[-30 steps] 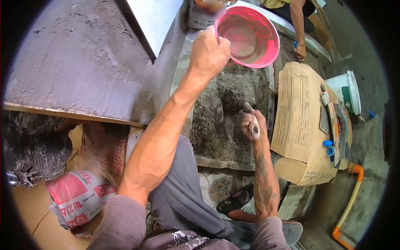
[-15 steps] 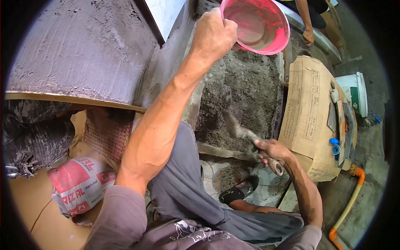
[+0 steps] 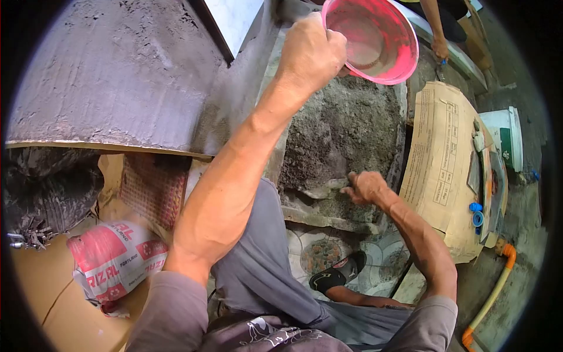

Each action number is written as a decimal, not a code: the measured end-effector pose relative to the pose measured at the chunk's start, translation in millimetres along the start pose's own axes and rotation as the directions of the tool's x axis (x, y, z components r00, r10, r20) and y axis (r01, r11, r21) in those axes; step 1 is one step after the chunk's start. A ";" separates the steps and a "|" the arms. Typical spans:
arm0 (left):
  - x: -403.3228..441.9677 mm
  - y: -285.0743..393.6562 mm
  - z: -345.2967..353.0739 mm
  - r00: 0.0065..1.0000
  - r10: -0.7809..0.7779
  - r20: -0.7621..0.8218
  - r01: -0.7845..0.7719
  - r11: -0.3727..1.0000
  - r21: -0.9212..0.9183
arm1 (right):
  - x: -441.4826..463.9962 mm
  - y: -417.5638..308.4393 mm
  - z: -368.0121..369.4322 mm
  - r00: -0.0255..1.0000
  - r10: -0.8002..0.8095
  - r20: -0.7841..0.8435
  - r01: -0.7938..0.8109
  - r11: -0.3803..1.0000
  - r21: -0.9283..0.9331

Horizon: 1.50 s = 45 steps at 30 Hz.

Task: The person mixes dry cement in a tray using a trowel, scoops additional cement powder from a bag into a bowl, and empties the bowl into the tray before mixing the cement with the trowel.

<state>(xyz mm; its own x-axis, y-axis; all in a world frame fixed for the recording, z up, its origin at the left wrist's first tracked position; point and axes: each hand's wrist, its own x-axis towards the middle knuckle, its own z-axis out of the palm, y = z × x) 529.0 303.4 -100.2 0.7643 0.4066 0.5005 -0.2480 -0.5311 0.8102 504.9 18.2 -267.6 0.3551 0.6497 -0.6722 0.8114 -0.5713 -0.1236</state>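
My left hand [image 3: 314, 50] grips the near left rim of a pink bucket [image 3: 404, 63], which is tilted so its mouth faces me, with grey residue inside. Below the bucket lies a trough of dark, crumbly grey mix [image 3: 346, 126]. My right hand [image 3: 365, 188] is closed round the handle of a trowel [image 3: 325, 189], low in the trough. The trowel's blade is partly in the mix, and most of its handle is hidden by my fingers.
Cardboard [image 3: 431, 170] with blue tape rolls and tools lies right of the trough. A white bucket [image 3: 501, 138] stands beyond. A cement bag [image 3: 120, 264] lies lower left. Another person's hand [image 3: 440, 48] holds a tool at top right. An orange-ended pipe [image 3: 489, 296] runs lower right.
The trowel went from the middle of the mix down to the trough's near side, then its blade turned into the mix. My left hand and the pink bucket have shifted right in view.
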 end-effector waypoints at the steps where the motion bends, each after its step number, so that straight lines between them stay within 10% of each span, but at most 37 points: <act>1: -1.8 6.5 -3.2 1.000 0.018 -0.013 -0.017 0.998 0.065 | -6.8 2.8 -15.3 0.999 0.003 -0.049 -0.004 1.000 -0.025; 10: 0.6 1.6 -10.5 1.000 -0.008 -0.028 0.009 1.000 0.022 | -24.0 65.5 -56.0 0.966 0.121 -0.230 -0.137 0.989 -0.054; 15: 0.2 14.2 -23.1 0.999 -0.050 0.019 0.049 0.998 0.033 | -48.1 43.1 -116.5 0.928 0.360 -0.095 -0.326 0.908 0.262; 19: 0.2 7.5 -18.2 1.000 -0.019 -0.019 0.020 1.000 0.021 | -43.7 10.6 -152.4 0.860 0.500 0.099 -0.428 0.604 0.672; 23: 1.8 11.1 -16.3 0.989 -0.142 0.040 0.144 0.989 -0.042 | 51.8 1.2 -99.1 0.917 0.364 0.163 -0.150 -0.061 0.987; 34: 5.6 -15.7 16.0 0.998 0.025 -0.061 -0.020 0.997 0.072 | -35.9 -27.5 46.4 0.822 0.494 0.283 -0.497 0.382 0.779; 41: 9.3 -22.7 16.9 1.000 -0.025 0.014 0.025 0.999 -0.044 | -43.8 20.6 -95.5 0.765 0.623 0.166 -0.368 0.211 0.906; 45: 5.2 -18.8 14.2 0.999 -0.002 0.033 0.002 1.000 -0.024 | 26.3 14.8 -17.0 0.739 0.651 0.175 -0.271 0.049 0.961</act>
<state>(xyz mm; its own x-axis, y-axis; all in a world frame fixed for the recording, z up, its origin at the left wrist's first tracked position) 546.1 304.9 -117.2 0.7841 0.3824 0.4888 -0.2605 -0.5120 0.8185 534.1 35.3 -274.7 0.7090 0.0200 -0.7050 -0.5031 -0.6862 -0.5254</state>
